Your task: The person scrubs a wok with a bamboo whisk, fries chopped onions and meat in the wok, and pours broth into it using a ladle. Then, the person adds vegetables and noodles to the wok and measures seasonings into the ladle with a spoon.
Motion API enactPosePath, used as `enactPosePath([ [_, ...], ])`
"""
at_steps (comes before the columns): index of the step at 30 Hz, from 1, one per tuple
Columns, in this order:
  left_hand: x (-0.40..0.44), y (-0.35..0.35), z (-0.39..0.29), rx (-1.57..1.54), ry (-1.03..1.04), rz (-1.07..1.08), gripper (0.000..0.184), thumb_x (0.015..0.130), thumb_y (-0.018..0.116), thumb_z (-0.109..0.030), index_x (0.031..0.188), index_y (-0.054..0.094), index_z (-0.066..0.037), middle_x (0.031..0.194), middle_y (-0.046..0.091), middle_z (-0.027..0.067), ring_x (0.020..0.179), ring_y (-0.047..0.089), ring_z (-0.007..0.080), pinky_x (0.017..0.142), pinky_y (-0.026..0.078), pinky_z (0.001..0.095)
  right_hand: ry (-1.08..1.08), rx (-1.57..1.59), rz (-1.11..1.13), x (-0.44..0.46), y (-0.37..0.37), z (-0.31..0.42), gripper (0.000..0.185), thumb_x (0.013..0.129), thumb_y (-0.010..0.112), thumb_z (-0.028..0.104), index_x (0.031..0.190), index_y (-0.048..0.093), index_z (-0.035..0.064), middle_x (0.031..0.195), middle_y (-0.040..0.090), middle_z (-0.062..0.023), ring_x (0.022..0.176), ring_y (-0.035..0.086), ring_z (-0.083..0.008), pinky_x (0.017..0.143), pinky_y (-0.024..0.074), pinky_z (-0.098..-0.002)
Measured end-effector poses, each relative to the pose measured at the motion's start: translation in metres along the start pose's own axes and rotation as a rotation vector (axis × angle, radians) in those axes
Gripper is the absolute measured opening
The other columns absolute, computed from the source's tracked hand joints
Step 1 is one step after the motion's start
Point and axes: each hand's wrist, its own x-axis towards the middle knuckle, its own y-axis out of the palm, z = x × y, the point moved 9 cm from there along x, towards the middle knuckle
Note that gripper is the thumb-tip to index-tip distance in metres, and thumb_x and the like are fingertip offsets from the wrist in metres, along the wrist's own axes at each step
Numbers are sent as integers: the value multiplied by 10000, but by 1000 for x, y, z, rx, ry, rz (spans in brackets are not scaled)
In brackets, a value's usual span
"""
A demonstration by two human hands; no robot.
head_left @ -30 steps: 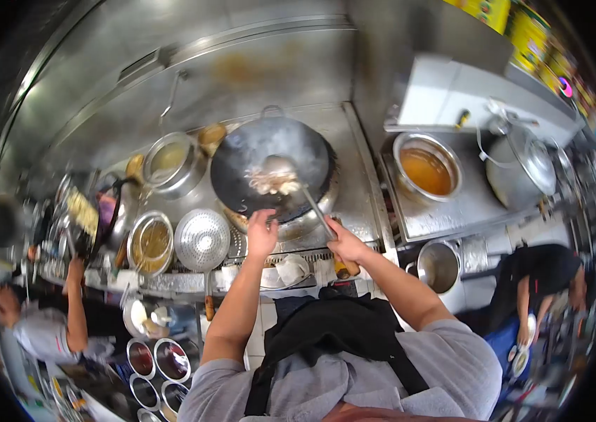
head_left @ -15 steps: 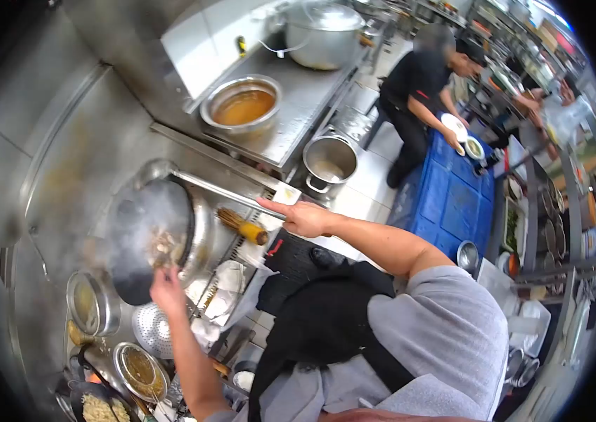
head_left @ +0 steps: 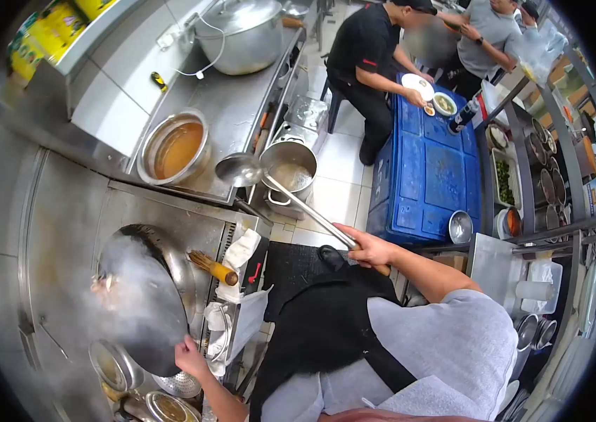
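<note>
My right hand [head_left: 370,251] is wrapped round the wooden end of a long-handled ladle [head_left: 240,170]. The ladle's bowl hangs over the gap between the counter with the orange liquid and the steel pot on the floor. At the lower left, my left hand [head_left: 191,356] is closed at the near rim of the black wok [head_left: 151,316], which is tilted on the stove. Thick steam covers much of the wok. Pale food pieces [head_left: 104,286] show blurred at its far side.
A bamboo brush [head_left: 213,268] lies by the stove edge. Beyond are a bowl of orange liquid [head_left: 175,150], a lidded pot [head_left: 240,42] and a steel pot [head_left: 289,173]. A person in black [head_left: 362,56] handles dishes at a blue chest [head_left: 433,176]; others stand behind.
The view has turned to the right. The ladle has moved from the wok out over the area to its right. My left hand has come to the wok's rim, and the wok now tilts.
</note>
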Motion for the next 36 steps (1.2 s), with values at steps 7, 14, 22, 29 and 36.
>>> enactPosePath([
  [7,78,44,54,209,-209,147,378,923,609,-297,760,601,44,679,592,205,590,535,353,636,443,486,162,557,-195,114,-82,-63,518,825,501,-25,1323,360,1,568,461,-54,431,474,-147,411,408,-294],
  [14,83,78,22,505,-88,58,376,870,599,-129,1228,548,-25,1144,604,226,1105,538,403,951,416,479,357,1268,-199,255,-90,-125,133,895,445,64,763,455,50,601,469,-54,487,460,-152,449,451,-291],
  [22,44,88,17,397,-81,250,636,801,658,-71,1392,429,-24,1537,250,232,1418,233,423,1135,290,480,367,-468,-467,283,-143,-157,506,855,489,110,1320,348,-28,983,651,-284,863,686,-355,719,552,-442],
  [29,31,74,29,250,-279,336,667,818,659,-76,1433,402,-51,1537,251,253,1425,252,394,1141,270,448,470,-766,-201,294,-135,-130,743,916,437,112,1540,34,80,1212,606,-270,1095,626,-364,913,500,-467],
  [36,-52,50,7,216,-343,309,625,835,627,-60,1420,414,-13,1517,291,270,1437,235,380,1167,196,429,447,-944,-14,305,-163,-126,706,957,400,143,1542,9,84,1209,612,-259,1083,631,-356,894,513,-444],
])
